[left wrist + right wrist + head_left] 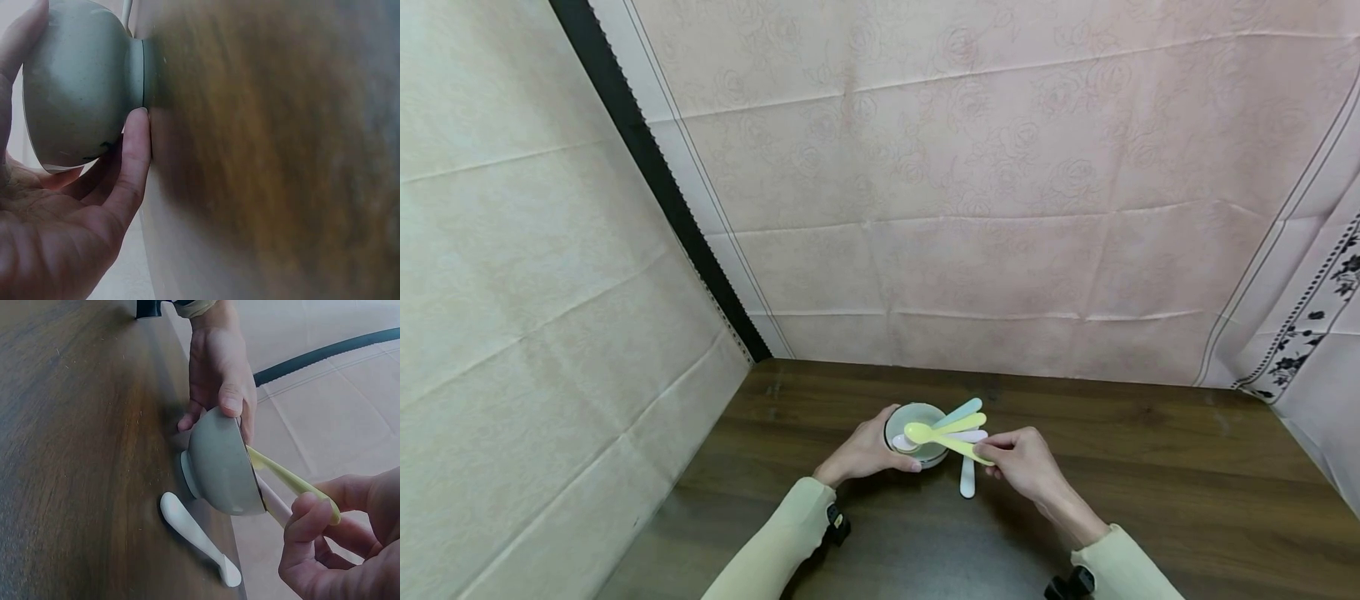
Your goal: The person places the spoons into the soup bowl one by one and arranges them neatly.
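Note:
A pale green bowl (916, 411) stands on the wooden table, gripped at its side by my left hand (868, 447). In the left wrist view its rounded side (78, 81) shows, a fingertip close to its foot. My right hand (1024, 462) pinches a yellow spoon (957, 444) by its handle end, the spoon's head over the bowl. Inside the bowl lean a light blue spoon (964, 411), another yellow spoon (967, 422) and a pale lilac spoon (972, 436), handles out over the right rim. One whitish-blue spoon (190, 528) lies on the table beside the bowl.
The dark brown table (1150, 467) ends at a patterned cloth (1000, 208) hanging behind it. Another pale cloth (535, 333) hangs at the left, with a black strip (662, 183) in the corner. A dark wrist device (837, 525) sits on my left sleeve.

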### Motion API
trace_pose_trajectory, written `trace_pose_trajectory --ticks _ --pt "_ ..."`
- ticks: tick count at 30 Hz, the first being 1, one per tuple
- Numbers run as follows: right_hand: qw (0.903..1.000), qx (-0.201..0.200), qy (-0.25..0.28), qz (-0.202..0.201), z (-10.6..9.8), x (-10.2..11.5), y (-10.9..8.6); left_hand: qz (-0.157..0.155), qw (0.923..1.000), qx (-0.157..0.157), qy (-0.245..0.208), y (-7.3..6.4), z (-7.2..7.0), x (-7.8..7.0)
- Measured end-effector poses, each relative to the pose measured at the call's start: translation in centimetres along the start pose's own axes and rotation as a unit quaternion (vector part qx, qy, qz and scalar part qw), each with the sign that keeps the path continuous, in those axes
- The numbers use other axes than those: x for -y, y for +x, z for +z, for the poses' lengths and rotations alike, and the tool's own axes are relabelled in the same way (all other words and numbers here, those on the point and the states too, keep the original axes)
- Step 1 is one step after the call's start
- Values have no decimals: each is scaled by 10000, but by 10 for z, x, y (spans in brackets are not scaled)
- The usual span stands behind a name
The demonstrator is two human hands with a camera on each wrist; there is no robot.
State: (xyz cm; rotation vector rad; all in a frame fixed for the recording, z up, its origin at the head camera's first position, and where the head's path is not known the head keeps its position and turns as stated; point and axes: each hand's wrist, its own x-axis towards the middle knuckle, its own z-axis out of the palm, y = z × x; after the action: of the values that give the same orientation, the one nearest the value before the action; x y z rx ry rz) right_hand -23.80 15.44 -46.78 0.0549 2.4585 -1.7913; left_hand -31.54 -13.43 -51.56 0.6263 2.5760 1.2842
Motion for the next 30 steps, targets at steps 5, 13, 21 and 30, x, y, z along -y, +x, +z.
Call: trace_pose_trajectory --ticks 5,13,21,30 --pt "10000 -3 -90 -39 4 2 0 -17 10000 6 -47 -1 0 -1" --pt "9999 29 -124 -87 8 3 2 -6 10000 6 40 -1 0 -1" --pt "9996 -58 -251 -60 11 5 4 29 10000 -6 5 -1 -1 -3" --pt "9994 -170 -279 69 15 5 5 -20 10000 -9 16 -1 -1 -1"
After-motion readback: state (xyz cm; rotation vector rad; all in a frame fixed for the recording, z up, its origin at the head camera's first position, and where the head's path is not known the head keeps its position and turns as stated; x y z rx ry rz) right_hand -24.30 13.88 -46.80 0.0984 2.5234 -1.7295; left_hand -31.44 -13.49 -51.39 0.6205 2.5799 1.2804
